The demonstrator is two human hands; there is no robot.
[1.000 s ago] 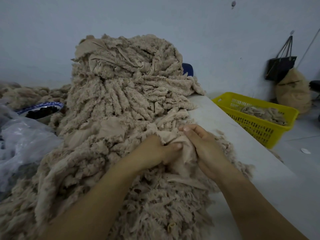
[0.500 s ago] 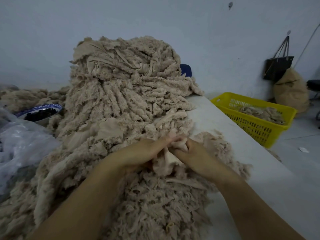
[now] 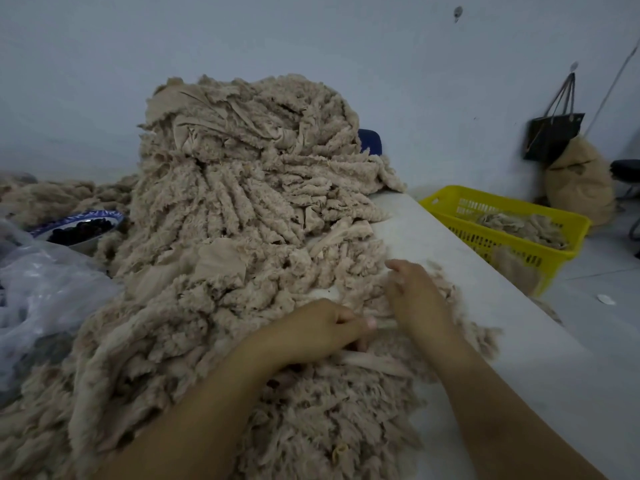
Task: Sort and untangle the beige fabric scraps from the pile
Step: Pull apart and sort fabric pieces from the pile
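Observation:
A tall pile of beige fringed fabric scraps [image 3: 242,209] covers most of the white table [image 3: 450,265], from the wall down to the near edge. My left hand [image 3: 318,327] lies on the pile's front right part, its fingers curled round a flat beige strip [image 3: 374,362] that runs to the right under my right wrist. My right hand [image 3: 412,292] rests just beyond it at the pile's right fringe, fingers bent into the scraps; its motion blurs it, so the grip is unclear.
A yellow plastic basket [image 3: 446,202] with several sorted scraps stands right of the table. A blue-rimmed bowl [image 3: 83,220] and a clear plastic bag [image 3: 45,292] sit at the left. A black bag [image 3: 554,133] and a stuffed sack [image 3: 581,181] are by the wall.
Both hands held one bunched scrap together in front of me. They have since parted: the left dropped lower onto a strip, the right moved right and farther away.

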